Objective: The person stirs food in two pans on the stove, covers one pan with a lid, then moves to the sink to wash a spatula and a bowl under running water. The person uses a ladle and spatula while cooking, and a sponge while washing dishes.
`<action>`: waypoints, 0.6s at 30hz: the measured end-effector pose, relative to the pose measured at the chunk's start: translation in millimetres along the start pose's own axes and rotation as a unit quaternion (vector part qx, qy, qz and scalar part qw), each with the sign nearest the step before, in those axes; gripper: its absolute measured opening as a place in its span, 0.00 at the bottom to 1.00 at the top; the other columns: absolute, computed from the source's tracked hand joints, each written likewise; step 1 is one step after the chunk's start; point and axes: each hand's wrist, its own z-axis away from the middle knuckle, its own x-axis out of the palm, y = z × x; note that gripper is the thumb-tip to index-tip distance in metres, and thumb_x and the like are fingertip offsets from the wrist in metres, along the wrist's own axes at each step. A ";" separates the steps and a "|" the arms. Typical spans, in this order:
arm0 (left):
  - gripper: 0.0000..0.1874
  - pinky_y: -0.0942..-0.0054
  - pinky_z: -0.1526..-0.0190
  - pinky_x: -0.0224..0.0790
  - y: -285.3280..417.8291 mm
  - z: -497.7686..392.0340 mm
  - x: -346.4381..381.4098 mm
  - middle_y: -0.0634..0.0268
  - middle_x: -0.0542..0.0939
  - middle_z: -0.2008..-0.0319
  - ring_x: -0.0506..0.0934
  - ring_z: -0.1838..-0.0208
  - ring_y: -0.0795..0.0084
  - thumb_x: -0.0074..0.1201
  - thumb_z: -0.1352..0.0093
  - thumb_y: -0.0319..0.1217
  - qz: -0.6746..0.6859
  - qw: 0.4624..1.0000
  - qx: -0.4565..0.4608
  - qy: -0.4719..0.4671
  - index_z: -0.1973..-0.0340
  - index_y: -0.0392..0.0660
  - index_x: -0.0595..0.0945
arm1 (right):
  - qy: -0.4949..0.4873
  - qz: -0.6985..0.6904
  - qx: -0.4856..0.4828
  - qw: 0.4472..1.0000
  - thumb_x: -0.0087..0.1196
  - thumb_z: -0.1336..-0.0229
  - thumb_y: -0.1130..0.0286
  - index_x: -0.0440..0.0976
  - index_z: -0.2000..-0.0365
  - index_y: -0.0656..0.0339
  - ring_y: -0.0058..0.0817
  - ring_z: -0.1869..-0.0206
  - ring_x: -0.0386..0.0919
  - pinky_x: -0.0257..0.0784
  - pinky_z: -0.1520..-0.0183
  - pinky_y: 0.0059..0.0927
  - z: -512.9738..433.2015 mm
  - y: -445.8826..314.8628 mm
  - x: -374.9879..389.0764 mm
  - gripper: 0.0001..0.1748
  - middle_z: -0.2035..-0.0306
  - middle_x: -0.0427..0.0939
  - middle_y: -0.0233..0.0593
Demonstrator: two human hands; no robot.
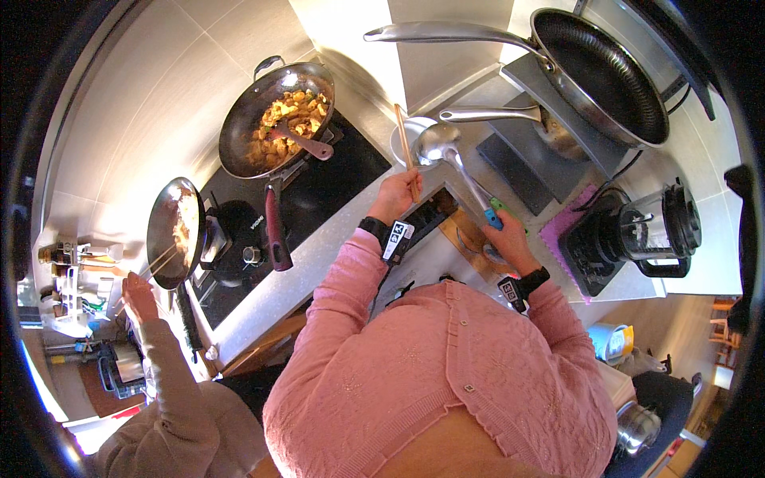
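My left hand point(394, 196) grips a pair of wooden chopsticks point(404, 136), which point up past a white bowl point(398, 143) on the counter. In my right hand point(509, 234) is a stainless-steel ladle point(459, 161) with a blue handle end. A green-handled utensil point(501, 205) lies along it in the same hand; its working end is hidden. The ladle's bowl hangs over the white bowl's edge, and whether they touch I cannot tell. Below my hands is an open drawer point(463, 236) with a wooden part and utensils inside.
A wok point(236, 134) of browned food, with a spatula point(305, 143) in it, sits on the black cooktop point(358, 149). At left, another person's hand point(140, 297) works chopsticks in a frying pan point(161, 251). A large pan point(609, 77) and a blender point(648, 230) stand right.
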 end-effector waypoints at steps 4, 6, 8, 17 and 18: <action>0.04 0.74 0.74 0.68 -1.8 7.4 0.2 0.63 0.73 0.75 0.72 0.74 0.72 0.47 0.34 0.26 -0.044 0.997 0.066 -0.003 0.66 0.38 0.71 | -0.013 0.012 -0.004 1.000 0.54 0.56 0.64 0.69 0.73 0.67 0.45 0.74 0.71 0.64 0.69 0.38 -13.4 -2.6 2.5 0.15 0.77 0.72 0.53; 0.04 0.74 0.75 0.67 -2.8 11.0 1.6 0.64 0.73 0.76 0.72 0.75 0.73 0.47 0.34 0.25 -0.050 0.993 0.104 0.020 0.66 0.39 0.70 | -0.004 0.030 -0.034 0.999 0.54 0.56 0.65 0.69 0.73 0.67 0.46 0.74 0.71 0.64 0.70 0.39 -20.8 2.0 7.2 0.14 0.77 0.71 0.54; 0.04 0.75 0.75 0.67 -2.4 14.6 2.5 0.64 0.73 0.76 0.72 0.76 0.73 0.47 0.34 0.25 -0.047 0.993 0.109 0.012 0.67 0.39 0.70 | 0.013 0.040 -0.073 0.996 0.54 0.57 0.66 0.69 0.74 0.67 0.48 0.74 0.71 0.64 0.70 0.40 -27.0 8.6 11.9 0.13 0.77 0.71 0.55; 0.03 0.74 0.73 0.70 -3.1 23.0 1.8 0.62 0.75 0.75 0.74 0.75 0.71 0.47 0.33 0.27 -0.037 0.991 0.125 -0.016 0.69 0.40 0.72 | -0.013 0.070 -0.081 0.994 0.54 0.57 0.67 0.69 0.74 0.65 0.55 0.69 0.71 0.66 0.69 0.46 -46.3 24.5 18.6 0.12 0.75 0.73 0.56; 0.04 0.74 0.72 0.70 -3.4 23.1 2.1 0.62 0.75 0.75 0.74 0.74 0.71 0.47 0.33 0.27 -0.027 0.992 0.122 -0.011 0.68 0.40 0.72 | -0.014 0.083 -0.084 0.993 0.54 0.57 0.67 0.69 0.74 0.65 0.55 0.69 0.71 0.65 0.68 0.46 -47.3 25.0 18.4 0.12 0.75 0.73 0.57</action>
